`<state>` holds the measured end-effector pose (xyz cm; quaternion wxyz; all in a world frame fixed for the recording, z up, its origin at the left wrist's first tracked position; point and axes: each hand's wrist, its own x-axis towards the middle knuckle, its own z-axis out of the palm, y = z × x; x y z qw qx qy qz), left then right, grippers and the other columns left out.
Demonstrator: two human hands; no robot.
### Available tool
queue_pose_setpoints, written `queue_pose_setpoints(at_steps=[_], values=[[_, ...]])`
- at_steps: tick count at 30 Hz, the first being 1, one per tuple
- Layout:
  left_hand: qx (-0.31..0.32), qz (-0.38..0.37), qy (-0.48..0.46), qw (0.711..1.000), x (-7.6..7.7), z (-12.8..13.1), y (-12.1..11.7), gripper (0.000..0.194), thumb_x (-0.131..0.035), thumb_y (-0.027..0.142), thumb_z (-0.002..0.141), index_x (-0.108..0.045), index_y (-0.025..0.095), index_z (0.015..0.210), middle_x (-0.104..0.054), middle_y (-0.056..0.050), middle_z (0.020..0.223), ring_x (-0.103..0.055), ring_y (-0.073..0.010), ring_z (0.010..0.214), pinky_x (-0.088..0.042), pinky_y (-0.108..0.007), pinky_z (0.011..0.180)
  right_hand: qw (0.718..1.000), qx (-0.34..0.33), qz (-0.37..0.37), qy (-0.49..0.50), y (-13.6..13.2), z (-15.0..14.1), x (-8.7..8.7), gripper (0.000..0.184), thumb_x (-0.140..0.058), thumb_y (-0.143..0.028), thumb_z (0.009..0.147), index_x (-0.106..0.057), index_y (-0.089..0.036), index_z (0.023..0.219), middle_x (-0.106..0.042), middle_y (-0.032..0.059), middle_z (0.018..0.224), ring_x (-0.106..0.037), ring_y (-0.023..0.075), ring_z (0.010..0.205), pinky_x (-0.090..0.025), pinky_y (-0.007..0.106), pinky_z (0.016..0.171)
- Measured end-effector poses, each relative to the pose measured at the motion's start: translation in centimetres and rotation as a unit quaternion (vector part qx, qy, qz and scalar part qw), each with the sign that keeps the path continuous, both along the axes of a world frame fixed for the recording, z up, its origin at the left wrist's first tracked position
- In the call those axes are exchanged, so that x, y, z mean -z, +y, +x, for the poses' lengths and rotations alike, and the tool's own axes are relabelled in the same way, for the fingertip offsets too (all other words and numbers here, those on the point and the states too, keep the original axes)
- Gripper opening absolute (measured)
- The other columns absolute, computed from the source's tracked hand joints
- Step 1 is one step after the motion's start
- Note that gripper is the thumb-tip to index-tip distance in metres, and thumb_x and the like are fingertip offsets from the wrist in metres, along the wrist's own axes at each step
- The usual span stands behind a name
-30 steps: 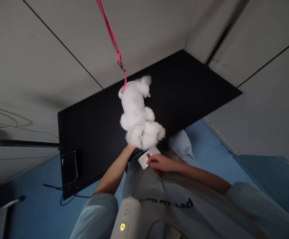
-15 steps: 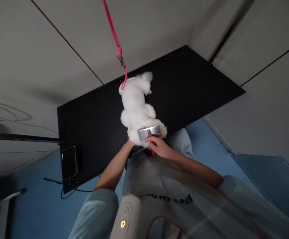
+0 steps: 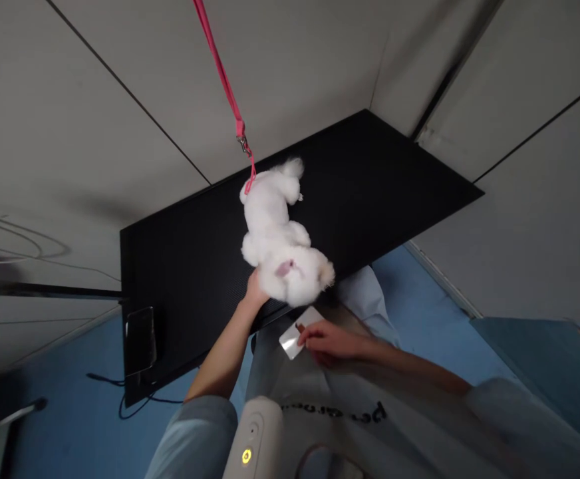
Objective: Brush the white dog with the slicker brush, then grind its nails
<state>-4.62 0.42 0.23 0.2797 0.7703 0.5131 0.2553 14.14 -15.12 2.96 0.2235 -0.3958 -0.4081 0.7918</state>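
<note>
The dog (image 3: 267, 206) is on the middle of the bench (image 3: 384, 179), its rump toward the far edge beside the wall (image 3: 290, 66) and its head by the near edge, with the lead (image 3: 219, 63) coming down from above to its hindquarters. The left hand (image 3: 256, 289) is against the left side of the head, while the right hand (image 3: 328, 339) holds the brush (image 3: 290, 340) just before the head, in front of the apron (image 3: 314, 382). At the bench's left end is a phone-like device (image 3: 140, 339), with a cable (image 3: 138, 409) near the corner below.
</note>
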Motion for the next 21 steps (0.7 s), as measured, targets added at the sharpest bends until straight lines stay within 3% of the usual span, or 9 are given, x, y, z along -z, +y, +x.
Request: queue_pose_setpoints(at_steps=[2, 4, 5, 8, 11, 13, 15, 18, 21], values=[[0.039, 0.033, 0.043, 0.998, -0.8, 0.3, 0.1, 0.038, -0.073, 0.042, 0.07, -0.064, 0.014, 0.094, -0.061, -0.015, 0.11, -0.05, -0.0373, 0.114, -0.037, -0.05, 0.103, 0.999, 0.007, 0.017, 0.042, -1.9, 1.4, -0.3, 0.039, -0.065, -0.041, 0.078, -0.056, -0.021, 0.111, -0.066, 0.0016, 0.074, -0.061, 0.0124, 0.059, -0.044, 0.022, 0.053], [0.098, 0.069, 0.104, 0.987, -1.4, 2.2, 0.2, 0.049, -0.072, 0.051, 0.067, -0.063, 0.014, 0.098, -0.057, -0.019, 0.119, -0.041, -0.0406, 0.124, -0.03, -0.052, 0.108, 0.994, 0.072, 0.077, 0.034, -2.7, 2.9, -0.9, 0.066, -0.079, -0.045, 0.063, -0.051, -0.023, 0.118, -0.068, 0.0066, 0.092, -0.065, 0.017, 0.077, -0.049, 0.028, 0.065], [0.124, 0.081, 0.135, 0.98, -1.5, 3.6, 0.2, 0.055, -0.07, 0.056, 0.067, -0.063, 0.013, 0.101, -0.056, -0.019, 0.122, -0.04, -0.0408, 0.126, -0.029, -0.052, 0.108, 0.987, 0.114, 0.109, 0.005, -2.7, 3.7, -1.1, 0.067, -0.081, -0.045, 0.06, -0.052, -0.023, 0.117, -0.067, 0.0074, 0.094, -0.065, 0.0184, 0.08, -0.049, 0.03, 0.068], [0.101, 0.085, 0.191, 0.973, -1.4, 8.6, 0.0, 0.06, -0.066, 0.06, 0.07, -0.062, 0.012, 0.107, -0.06, -0.021, 0.115, -0.047, -0.0402, 0.118, -0.027, -0.057, 0.106, 0.94, 0.259, 0.177, -0.135, -1.8, 5.6, -1.7, 0.036, -0.066, -0.048, 0.077, -0.059, -0.021, 0.1, -0.065, 0.0047, 0.076, -0.061, 0.0171, 0.065, -0.048, 0.03, 0.061], [0.058, 0.084, 0.215, 0.971, -0.8, 11.3, -0.5, 0.036, -0.062, 0.043, 0.078, -0.064, 0.011, 0.096, -0.066, -0.019, 0.093, -0.057, -0.0346, 0.099, -0.032, -0.055, 0.101, 0.872, 0.371, 0.221, -0.23, -0.3, 7.3, -1.5, 0.026, -0.054, -0.044, 0.083, -0.061, -0.021, 0.094, -0.061, 0.0021, 0.067, -0.059, 0.0165, 0.059, -0.047, 0.03, 0.058], [0.076, 0.094, 0.191, 0.974, -0.3, 10.9, -1.2, 0.017, -0.057, 0.026, 0.078, -0.064, 0.014, 0.087, -0.066, -0.016, 0.089, -0.059, -0.0308, 0.095, -0.036, -0.051, 0.1, 0.835, 0.423, 0.231, -0.265, 0.9, 8.5, -1.0, 0.023, -0.056, -0.042, 0.079, -0.06, -0.021, 0.087, -0.061, 0.0012, 0.065, -0.059, 0.0165, 0.06, -0.047, 0.03, 0.059], [0.105, 0.108, 0.126, 0.981, 0.3, 8.9, -2.3, 0.015, -0.051, 0.016, 0.074, -0.063, 0.017, 0.082, -0.066, -0.013, 0.092, -0.059, -0.028, 0.098, -0.038, -0.047, 0.102, 0.822, 0.442, 0.218, -0.286, 2.3, 9.5, -0.4, 0.023, -0.06, -0.042, 0.073, -0.06, -0.02, 0.078, -0.061, 0.0013, 0.066, -0.059, 0.0162, 0.062, -0.047, 0.028, 0.059], [0.104, 0.115, 0.012, 0.988, 1.6, 5.3, -5.0, 0.025, -0.046, 0.016, 0.072, -0.063, 0.019, 0.09, -0.067, -0.011, 0.103, -0.057, -0.0257, 0.107, -0.033, -0.049, 0.109, 0.84, 0.419, 0.198, -0.282, 5.6, 9.4, 0.4, 0.025, -0.06, -0.041, 0.071, -0.062, -0.018, 0.078, -0.062, 0.0009, 0.067, -0.058, 0.0148, 0.063, -0.045, 0.026, 0.059], [0.031, 0.083, -0.019, 0.996, 3.0, 2.5, -8.4, 0.027, -0.045, 0.023, 0.074, -0.064, 0.022, 0.093, -0.067, -0.01, 0.104, -0.056, -0.0267, 0.11, -0.034, -0.053, 0.108, 0.886, 0.348, 0.212, -0.224, 9.8, 7.2, 0.7, 0.025, -0.057, -0.04, 0.073, -0.06, -0.016, 0.081, -0.059, -0.0013, 0.062, -0.054, 0.012, 0.056, -0.043, 0.024, 0.055]])
